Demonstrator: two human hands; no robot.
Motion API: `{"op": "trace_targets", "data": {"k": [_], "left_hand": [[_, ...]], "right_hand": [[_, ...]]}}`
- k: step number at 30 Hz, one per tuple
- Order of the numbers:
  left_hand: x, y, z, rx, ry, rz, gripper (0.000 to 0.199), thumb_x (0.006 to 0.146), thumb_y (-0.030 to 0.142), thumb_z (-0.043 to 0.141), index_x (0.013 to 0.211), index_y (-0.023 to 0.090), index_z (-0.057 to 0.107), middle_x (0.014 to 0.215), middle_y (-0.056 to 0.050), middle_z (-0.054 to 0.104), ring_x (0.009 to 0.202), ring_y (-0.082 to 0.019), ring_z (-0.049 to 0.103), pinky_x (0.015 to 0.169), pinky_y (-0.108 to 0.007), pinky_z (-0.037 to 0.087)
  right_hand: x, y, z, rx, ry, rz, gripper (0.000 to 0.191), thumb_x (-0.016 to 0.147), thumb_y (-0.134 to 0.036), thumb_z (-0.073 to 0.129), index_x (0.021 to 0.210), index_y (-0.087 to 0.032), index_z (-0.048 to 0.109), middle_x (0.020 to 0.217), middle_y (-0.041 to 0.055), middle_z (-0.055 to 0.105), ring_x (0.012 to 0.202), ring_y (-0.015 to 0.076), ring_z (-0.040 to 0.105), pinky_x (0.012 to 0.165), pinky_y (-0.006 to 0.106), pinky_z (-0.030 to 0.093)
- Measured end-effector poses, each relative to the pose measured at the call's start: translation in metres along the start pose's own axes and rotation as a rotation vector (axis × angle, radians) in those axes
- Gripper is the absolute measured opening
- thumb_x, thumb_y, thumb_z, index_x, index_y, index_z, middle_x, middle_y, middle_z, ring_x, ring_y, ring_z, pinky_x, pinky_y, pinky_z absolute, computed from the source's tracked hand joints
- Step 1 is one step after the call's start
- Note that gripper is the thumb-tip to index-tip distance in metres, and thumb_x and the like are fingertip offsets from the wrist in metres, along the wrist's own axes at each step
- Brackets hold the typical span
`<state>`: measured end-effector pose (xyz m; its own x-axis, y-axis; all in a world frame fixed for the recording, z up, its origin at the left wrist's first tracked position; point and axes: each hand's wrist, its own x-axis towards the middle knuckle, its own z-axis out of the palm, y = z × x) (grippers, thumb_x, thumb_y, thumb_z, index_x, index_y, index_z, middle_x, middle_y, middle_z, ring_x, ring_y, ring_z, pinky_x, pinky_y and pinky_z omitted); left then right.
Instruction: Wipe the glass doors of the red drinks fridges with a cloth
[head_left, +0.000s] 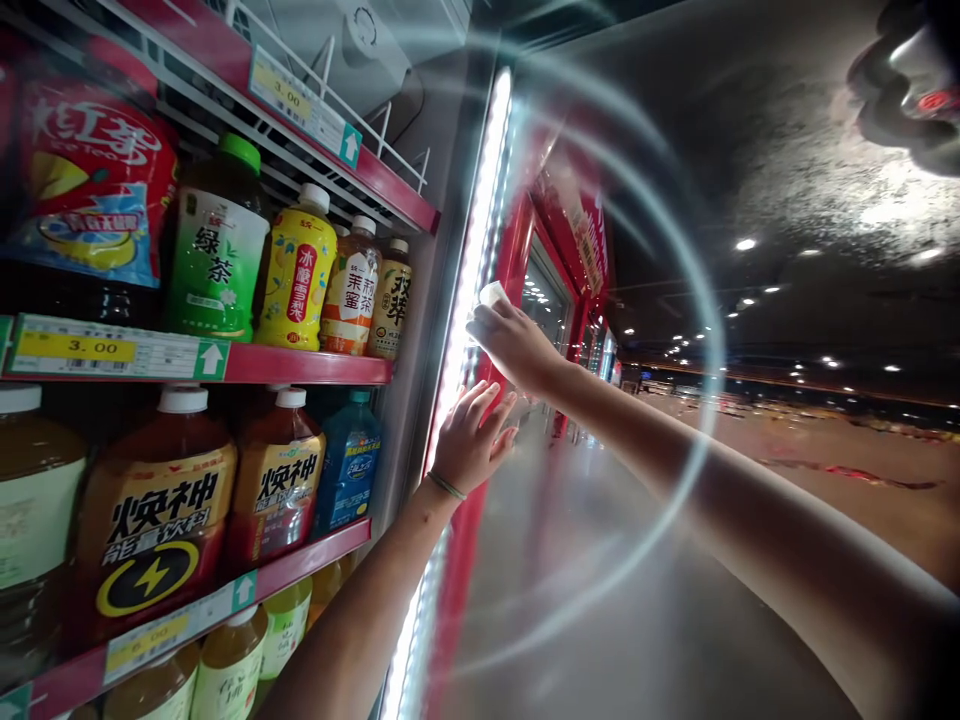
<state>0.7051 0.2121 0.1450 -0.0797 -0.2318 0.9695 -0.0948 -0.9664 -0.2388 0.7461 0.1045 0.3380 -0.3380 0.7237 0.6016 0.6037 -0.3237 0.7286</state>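
My right hand (516,340) is closed on a small white piece that looks like folded tissue (493,293), most of it hidden by the fingers. It is at the bright LED light strip (480,225) on the upright frame at the cooler's edge. Below it, my left hand (474,432) lies against the lower part of the strip, with fingers outstretched and apart and nothing in them. A thin dark band circles my left wrist.
To the left, red-edged shelves (315,368) hold several drink bottles, such as a green tea bottle (217,255) and an energy drink bottle (161,530). A white wire rack (322,70) sits above. Red-framed coolers (577,260) continue beyond the strip, beside a grey floor (600,600).
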Motion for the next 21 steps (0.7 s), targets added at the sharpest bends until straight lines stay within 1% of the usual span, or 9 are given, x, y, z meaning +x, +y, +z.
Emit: {"op": "trace_targets", "data": {"k": [1, 4, 5, 7, 9, 13, 16, 19, 21], "left_hand": [[0.000, 0.000, 0.000, -0.010, -0.013, -0.006, 0.054, 0.104, 0.031, 0.057, 0.157, 0.028, 0.047, 0.146, -0.013, 0.064, 0.146, -0.030, 0.056, 0.124, -0.053, 0.048], [-0.002, 0.000, -0.002, -0.026, -0.028, -0.009, 0.056, 0.104, 0.029, 0.057, 0.158, 0.028, 0.045, 0.146, -0.013, 0.063, 0.147, -0.030, 0.055, 0.125, -0.054, 0.046], [-0.002, 0.001, -0.002, -0.025, -0.024, -0.004, 0.056, 0.104, 0.028, 0.057, 0.158, 0.027, 0.045, 0.146, -0.013, 0.063, 0.147, -0.030, 0.055, 0.125, -0.055, 0.046], [-0.003, 0.001, -0.002, -0.018, -0.014, 0.006, 0.055, 0.103, 0.027, 0.058, 0.158, 0.026, 0.046, 0.146, -0.014, 0.063, 0.147, -0.031, 0.055, 0.124, -0.054, 0.047], [-0.003, 0.001, -0.002, -0.020, -0.013, 0.007, 0.055, 0.103, 0.027, 0.058, 0.157, 0.025, 0.047, 0.146, -0.015, 0.063, 0.146, -0.031, 0.055, 0.123, -0.054, 0.048], [-0.004, 0.001, -0.002, -0.044, -0.040, -0.014, 0.055, 0.104, 0.027, 0.057, 0.158, 0.027, 0.046, 0.147, -0.014, 0.063, 0.147, -0.031, 0.054, 0.124, -0.056, 0.047], [-0.004, 0.001, -0.002, -0.048, -0.051, -0.016, 0.055, 0.104, 0.027, 0.056, 0.158, 0.027, 0.047, 0.147, -0.014, 0.062, 0.147, -0.031, 0.054, 0.124, -0.056, 0.047], [-0.005, 0.000, -0.002, -0.053, -0.056, -0.017, 0.055, 0.104, 0.027, 0.057, 0.158, 0.027, 0.046, 0.148, -0.014, 0.062, 0.148, -0.031, 0.054, 0.125, -0.056, 0.046], [-0.005, 0.000, -0.002, -0.045, -0.056, -0.020, 0.055, 0.104, 0.027, 0.057, 0.157, 0.027, 0.047, 0.147, -0.014, 0.063, 0.148, -0.031, 0.053, 0.124, -0.056, 0.047]], "right_hand": [[-0.001, -0.001, 0.000, 0.007, 0.004, -0.008, 0.050, 0.090, 0.003, 0.045, 0.125, -0.024, 0.070, 0.120, 0.0103, 0.070, 0.120, 0.0325, 0.060, 0.105, 0.057, 0.058], [-0.001, -0.001, 0.000, -0.006, 0.068, 0.080, 0.052, 0.091, 0.001, 0.045, 0.129, -0.025, 0.069, 0.120, 0.0113, 0.069, 0.120, 0.0339, 0.059, 0.104, 0.060, 0.057], [-0.001, -0.001, 0.000, -0.012, 0.066, 0.085, 0.051, 0.090, 0.002, 0.044, 0.127, -0.024, 0.069, 0.119, 0.0114, 0.070, 0.118, 0.0332, 0.059, 0.103, 0.058, 0.057], [-0.002, -0.005, -0.001, -0.012, 0.014, 0.020, 0.050, 0.089, 0.005, 0.042, 0.121, -0.022, 0.071, 0.118, 0.0112, 0.070, 0.116, 0.0309, 0.060, 0.105, 0.054, 0.057], [-0.004, -0.009, -0.002, -0.004, -0.024, -0.027, 0.050, 0.089, 0.006, 0.042, 0.120, -0.020, 0.072, 0.120, 0.0114, 0.070, 0.119, 0.0305, 0.059, 0.108, 0.053, 0.055], [-0.007, -0.018, -0.004, -0.003, -0.020, 0.082, 0.049, 0.090, 0.005, 0.042, 0.121, -0.018, 0.072, 0.122, 0.0140, 0.070, 0.120, 0.0322, 0.059, 0.104, 0.053, 0.056], [-0.009, -0.020, -0.003, 0.040, -0.061, 0.018, 0.045, 0.092, 0.005, 0.043, 0.117, -0.018, 0.073, 0.120, 0.0130, 0.071, 0.117, 0.0308, 0.060, 0.103, 0.050, 0.055], [-0.010, -0.019, -0.003, 0.042, -0.007, 0.063, 0.045, 0.092, 0.003, 0.045, 0.120, -0.020, 0.072, 0.122, 0.0129, 0.070, 0.117, 0.0321, 0.059, 0.101, 0.052, 0.055], [-0.010, -0.019, -0.003, 0.035, -0.016, 0.050, 0.045, 0.093, 0.004, 0.044, 0.117, -0.020, 0.073, 0.122, 0.0131, 0.071, 0.116, 0.0319, 0.060, 0.101, 0.052, 0.054]]}}
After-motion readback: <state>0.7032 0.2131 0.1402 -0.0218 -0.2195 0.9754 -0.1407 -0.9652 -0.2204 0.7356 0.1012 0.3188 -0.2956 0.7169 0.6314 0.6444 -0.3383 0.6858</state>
